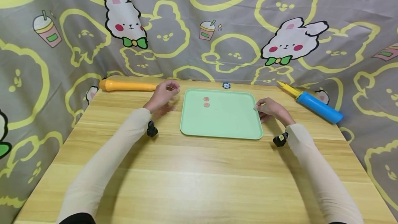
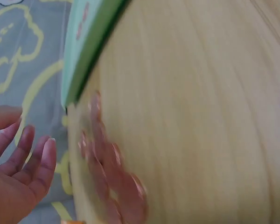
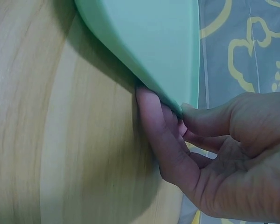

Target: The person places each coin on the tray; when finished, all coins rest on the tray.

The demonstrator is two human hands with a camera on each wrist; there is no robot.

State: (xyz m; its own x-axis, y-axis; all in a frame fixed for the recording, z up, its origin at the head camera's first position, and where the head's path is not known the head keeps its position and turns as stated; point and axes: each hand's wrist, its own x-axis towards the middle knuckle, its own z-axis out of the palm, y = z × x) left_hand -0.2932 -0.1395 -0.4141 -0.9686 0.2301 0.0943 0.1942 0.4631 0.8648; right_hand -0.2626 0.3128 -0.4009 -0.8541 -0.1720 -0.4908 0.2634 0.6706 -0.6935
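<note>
A light green tray (image 1: 230, 122) lies on the table with two copper coins (image 1: 206, 102) inside, toward its back left. My right hand (image 1: 269, 108) grips the tray's right rim, thumb over the edge and fingers beneath it, as the right wrist view shows. To the left of the tray, my left hand (image 1: 163, 94) hovers over the table with loosely bent fingers and nothing visible between them. Several copper coins (image 2: 139, 186) lie on the wood below that hand, blurred in the left wrist view and mostly covered by the hand in the head view.
An orange tapered stick (image 1: 127, 85) lies along the back left edge. Behind the tray sits a dark blue and white chip (image 1: 226, 85). A blue and yellow hand pump (image 1: 318, 106) lies at the back right. Patterned cloth (image 1: 174, 27) hangs behind the wooden table (image 1: 199, 182).
</note>
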